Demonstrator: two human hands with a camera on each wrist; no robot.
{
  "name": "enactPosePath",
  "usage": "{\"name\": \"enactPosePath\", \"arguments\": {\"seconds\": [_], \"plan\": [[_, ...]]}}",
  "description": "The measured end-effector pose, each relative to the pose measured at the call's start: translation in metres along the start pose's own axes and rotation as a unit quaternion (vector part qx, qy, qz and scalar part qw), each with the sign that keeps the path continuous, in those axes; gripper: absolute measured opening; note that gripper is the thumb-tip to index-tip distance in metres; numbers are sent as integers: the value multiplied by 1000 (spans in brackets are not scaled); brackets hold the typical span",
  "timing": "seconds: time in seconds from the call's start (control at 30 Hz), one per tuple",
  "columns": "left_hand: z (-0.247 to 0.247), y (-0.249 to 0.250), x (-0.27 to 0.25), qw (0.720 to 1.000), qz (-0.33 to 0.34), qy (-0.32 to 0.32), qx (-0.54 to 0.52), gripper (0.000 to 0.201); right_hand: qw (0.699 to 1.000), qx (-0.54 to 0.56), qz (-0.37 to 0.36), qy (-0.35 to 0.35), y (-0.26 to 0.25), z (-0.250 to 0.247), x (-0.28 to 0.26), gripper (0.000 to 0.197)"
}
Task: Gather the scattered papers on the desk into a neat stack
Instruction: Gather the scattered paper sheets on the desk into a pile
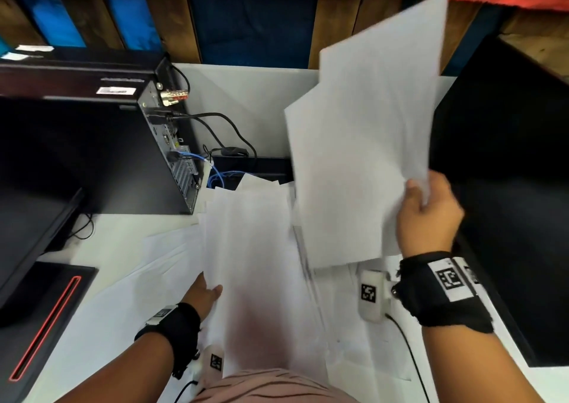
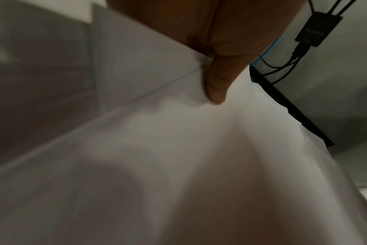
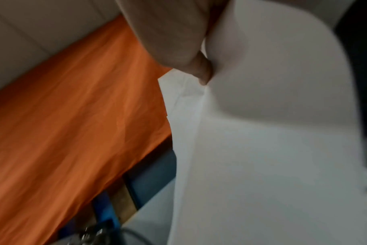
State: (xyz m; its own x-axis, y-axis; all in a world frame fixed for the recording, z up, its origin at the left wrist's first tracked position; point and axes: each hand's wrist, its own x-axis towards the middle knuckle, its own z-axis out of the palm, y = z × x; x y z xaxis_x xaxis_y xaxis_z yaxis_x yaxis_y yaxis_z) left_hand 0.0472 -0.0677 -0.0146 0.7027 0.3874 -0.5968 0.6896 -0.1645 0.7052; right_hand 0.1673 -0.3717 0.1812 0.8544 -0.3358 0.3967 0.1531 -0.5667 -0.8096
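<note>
**Loosely held sheets, two separate bundles**

Nearest, the person's left hand pinches a sagging bundle of plain white paper sheets, thumb pressed on top; the fingers beneath are hidden. That bundle droops over more loose white sheets lying on the white desk, and a weak pinch could let pages slide out and scatter again. Further right, the right hand clamps a raised fan of white sheets by one lower corner, its edges splayed; swinging it down fast could bend pages or brush the black monitor. Beyond, black and blue cables beside the black computer tower could snag stray sheets. Motion blur smears paper edges, so sheet counts cannot be told.
</note>
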Motion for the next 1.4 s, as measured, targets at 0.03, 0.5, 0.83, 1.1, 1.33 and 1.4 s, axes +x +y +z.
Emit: {"name": "enactPosePath", "arguments": {"seconds": [0.03,0.5,0.83,1.1,1.33,1.4], "plan": [[1,3,-2,1000,-1,-5,-2,56,999,-21,23,-34,7,10,-9,27],[5,-6,16,998,3,-30,-59,99,827,-169,179,-506,109,101,-134,48],[6,-11,18,1000,21,9,5,63,893,-195,307,-266,144,97,-70,66],[3,-19,20,999,43,8,-6,67,894,-36,388,-219,152,99,-36,55],[0,-21,23,999,42,-9,-2,63,940,-54,319,-109,129,90,-21,33],[0,-21,22,999,35,-14,-2,62,959,-32,272,-73,108,80,-10,25]]}}
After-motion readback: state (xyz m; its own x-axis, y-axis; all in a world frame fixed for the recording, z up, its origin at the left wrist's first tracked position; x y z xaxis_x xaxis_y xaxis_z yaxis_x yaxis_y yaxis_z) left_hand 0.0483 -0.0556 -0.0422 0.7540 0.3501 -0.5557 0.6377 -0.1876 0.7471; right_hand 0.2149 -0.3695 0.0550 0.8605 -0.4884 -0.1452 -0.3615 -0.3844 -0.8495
